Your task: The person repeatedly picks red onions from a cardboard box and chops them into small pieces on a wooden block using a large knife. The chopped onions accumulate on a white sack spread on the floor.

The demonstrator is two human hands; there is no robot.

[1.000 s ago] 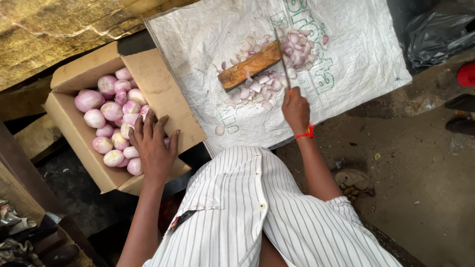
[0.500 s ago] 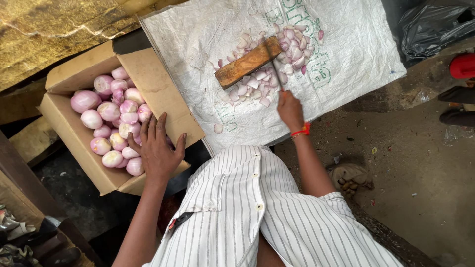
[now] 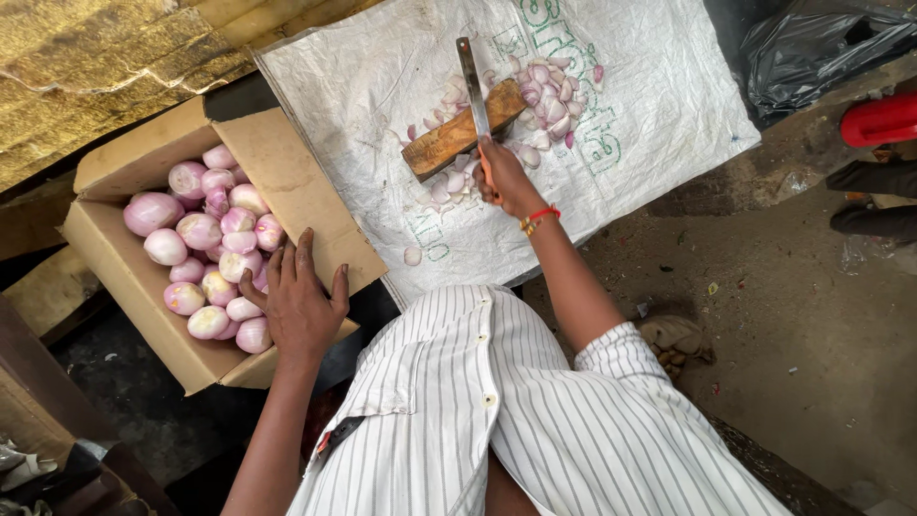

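My left hand point(image 3: 298, 301) lies fingers spread over the near end of a cardboard box point(image 3: 287, 172), touching the peeled pink onions point(image 3: 205, 250) inside it. My right hand point(image 3: 504, 179) grips the handle of a long knife point(image 3: 472, 84), whose blade lies across a small wooden block point(image 3: 449, 143). Cut onion pieces point(image 3: 549, 100) are heaped around the block on a white woven sack point(image 3: 659, 105). A red band circles my right wrist. My striped shirt fills the bottom of the view.
A black plastic bag point(image 3: 821, 43) lies at the top right, with a red object point(image 3: 884, 118) below it. Dirt ground point(image 3: 802, 315) spreads to the right. Rough stone point(image 3: 86, 67) runs along the top left. Dark wooden pieces point(image 3: 38, 401) sit at the bottom left.
My right hand has brought the knife up over the wooden block. My left hand stayed over the box, settling onto the onions at its near end.
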